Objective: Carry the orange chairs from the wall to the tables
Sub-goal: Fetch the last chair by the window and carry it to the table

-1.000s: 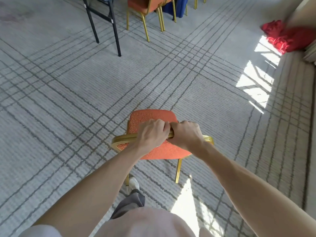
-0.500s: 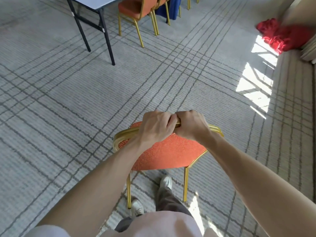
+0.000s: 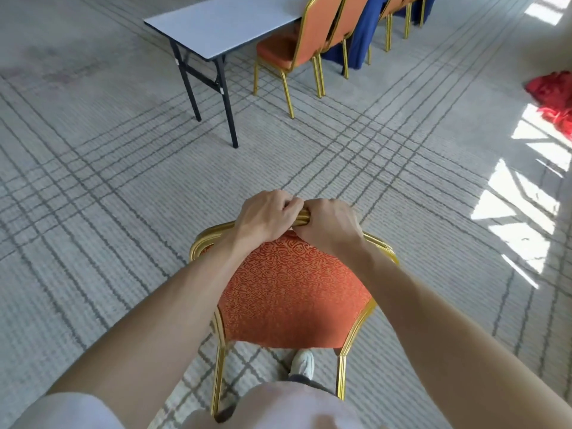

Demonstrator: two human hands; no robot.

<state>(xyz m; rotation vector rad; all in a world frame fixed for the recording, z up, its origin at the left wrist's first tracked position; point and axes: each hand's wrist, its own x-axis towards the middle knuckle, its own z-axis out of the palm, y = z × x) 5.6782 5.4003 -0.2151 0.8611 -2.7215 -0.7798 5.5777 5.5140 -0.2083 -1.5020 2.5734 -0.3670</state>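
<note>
Both hands are clenched on the chair. My left hand (image 3: pixel 266 216) and right hand (image 3: pixel 329 226) sit side by side, knuckles almost touching, with the fingers curled over the gold top rail (image 3: pixel 213 235) of its back. The chair (image 3: pixel 294 292) is directly below me, between my forearms. Its orange patterned back faces me, and two gold legs run down toward the carpet (image 3: pixel 108 196). I cannot tell from this view whether those legs touch the carpet. A white shoe (image 3: pixel 301 363) shows under the back's lower edge, between the two legs.

Ahead and well apart from the chair stands a folding table with a pale tabletop (image 3: pixel 223 24) and black legs. Two other chairs (image 3: pixel 288 48) with orange seats and gold frames stand close together just beside the tabletop's right end. Beyond them a blue cloth (image 3: pixel 363 35) hangs down to the carpet, and more gold chair legs show next to it. At the far right a red cloth (image 3: pixel 551 94) lies crumpled on the carpet, near bright patches of sunlight (image 3: pixel 523 218) that fall across the grey grid pattern.
</note>
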